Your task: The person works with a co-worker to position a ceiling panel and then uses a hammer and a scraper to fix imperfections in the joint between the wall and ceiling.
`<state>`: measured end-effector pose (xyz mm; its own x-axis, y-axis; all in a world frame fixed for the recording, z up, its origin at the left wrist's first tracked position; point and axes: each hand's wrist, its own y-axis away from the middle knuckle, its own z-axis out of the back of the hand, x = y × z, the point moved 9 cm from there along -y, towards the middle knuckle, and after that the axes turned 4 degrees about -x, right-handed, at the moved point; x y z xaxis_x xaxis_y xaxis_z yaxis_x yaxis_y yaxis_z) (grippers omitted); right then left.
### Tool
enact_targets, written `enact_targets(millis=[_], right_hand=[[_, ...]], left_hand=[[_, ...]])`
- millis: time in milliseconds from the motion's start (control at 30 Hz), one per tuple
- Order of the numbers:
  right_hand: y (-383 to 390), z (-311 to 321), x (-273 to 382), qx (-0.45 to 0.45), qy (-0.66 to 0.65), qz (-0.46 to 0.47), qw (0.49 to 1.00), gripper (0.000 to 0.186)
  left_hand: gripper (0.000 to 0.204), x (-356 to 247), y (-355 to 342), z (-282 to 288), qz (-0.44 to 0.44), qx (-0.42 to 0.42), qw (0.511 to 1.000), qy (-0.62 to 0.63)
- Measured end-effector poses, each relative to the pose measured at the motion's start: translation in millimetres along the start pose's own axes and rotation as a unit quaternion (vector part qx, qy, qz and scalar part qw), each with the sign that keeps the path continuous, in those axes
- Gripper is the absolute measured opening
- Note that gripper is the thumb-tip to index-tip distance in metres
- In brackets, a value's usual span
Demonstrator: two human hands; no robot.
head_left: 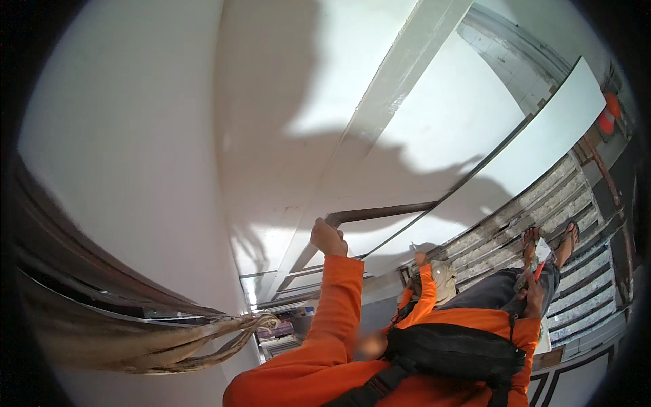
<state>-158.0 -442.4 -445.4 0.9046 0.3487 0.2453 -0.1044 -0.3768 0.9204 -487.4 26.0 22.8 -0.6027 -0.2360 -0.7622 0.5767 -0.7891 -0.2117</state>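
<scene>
While sunlight is falling across it, a broad white wall (pixel 135 136) is filling most of the view and carrying soft grey shadows. A white beam (pixel 400 74) is running diagonally over it, and a long white panel (pixel 542 142) is slanting beside it on the right. Below that panel, worn grey planks (pixel 529 210) are forming a platform. The person's 2 sandalled feet (pixel 530 239) are standing on it. At lower left a bundle of brown cables (pixel 203 342) is sagging out from the wall.

The person is wearing an orange top, with a black bag (pixel 454 353) lying across the chest. The left hand (pixel 328 237) is reaching up at the end of an orange sleeve. Its fingers are closing fully around the end of a dark metal bar (pixel 380 213), which is jutting out against the wall, just under the beam. The right hand (pixel 536 293) is resting low by the thigh, curling tight around a thin red-handled item (pixel 539 271); its kind is too small to tell. Further down, another worker's orange sleeve (pixel 425 288) is showing beside a beige cap (pixel 444 279).
</scene>
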Motion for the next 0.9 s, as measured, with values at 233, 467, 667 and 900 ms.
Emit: enact_targets(millis=[233, 467, 667, 900], right_hand=[[0.9, -15.4, 8.4, 0.040, -0.036, -0.026, 0.998, 0.039], [24.2, -8.5, 15.5, -0.014, 0.012, 0.008, 1.000, 0.045], [11.0, -9.1, 14.6, -0.011, -0.003, 0.020, 1.000, 0.045], [13.2, -22.5, 18.9, 0.007, -0.081, 0.012, 0.997, 0.035]], left_hand=[[0.018, 176.7, -20.0, -46.7, -0.375, 0.374, 0.517, -0.672], [0.040, 145.5, 291.3, -180.0, -0.228, 0.478, 0.793, -0.300], [0.032, -16.2, 289.7, -249.5, -0.319, 0.444, 0.827, -0.128], [0.040, -284.5, 182.2, -182.0, -0.359, 0.239, 0.860, 0.273]])
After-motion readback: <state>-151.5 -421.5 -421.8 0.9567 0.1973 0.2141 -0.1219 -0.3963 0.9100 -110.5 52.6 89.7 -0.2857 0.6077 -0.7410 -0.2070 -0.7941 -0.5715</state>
